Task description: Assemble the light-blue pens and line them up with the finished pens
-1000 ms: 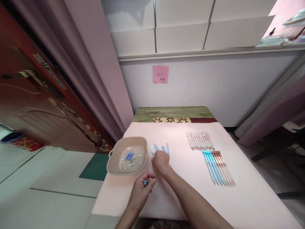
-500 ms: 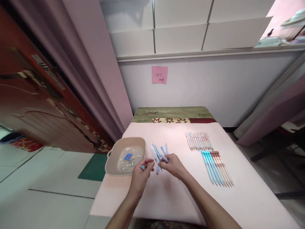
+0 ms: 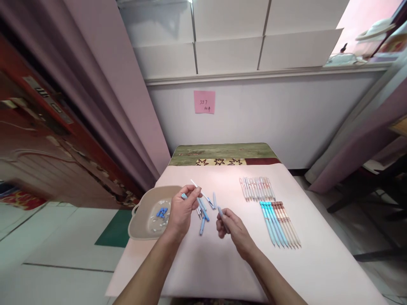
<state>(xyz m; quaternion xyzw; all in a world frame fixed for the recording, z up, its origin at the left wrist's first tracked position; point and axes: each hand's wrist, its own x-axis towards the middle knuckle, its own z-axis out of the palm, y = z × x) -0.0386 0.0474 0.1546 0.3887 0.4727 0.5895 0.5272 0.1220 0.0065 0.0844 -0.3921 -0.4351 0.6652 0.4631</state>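
Observation:
My left hand [image 3: 185, 207], fingers pinched, holds up a slim white pen refill [image 3: 194, 183] over the table. A short light-blue pen piece [image 3: 184, 196] also pokes out of that hand. Lower and to the right, my right hand [image 3: 231, 225] is closed around a pale blue pen barrel [image 3: 221, 213], which points up and to the left. Between the hands lie loose blue pen parts [image 3: 202, 226] and white refills in a small heap. A pale blue barrel [image 3: 214, 200] rests just beyond them.
A beige basin [image 3: 135, 224] at the left holds blue bits [image 3: 162, 212] and small white pieces. Right of my hands, a row of clear pens [image 3: 257, 189] lies behind a row of blue pens [image 3: 275, 224] and brown-topped pens [image 3: 288, 224].
My left hand has risen from the heap and now has a white refill in its fingers. My right hand has drawn away from the heap, still holding the barrel. The camera view has shifted slightly.

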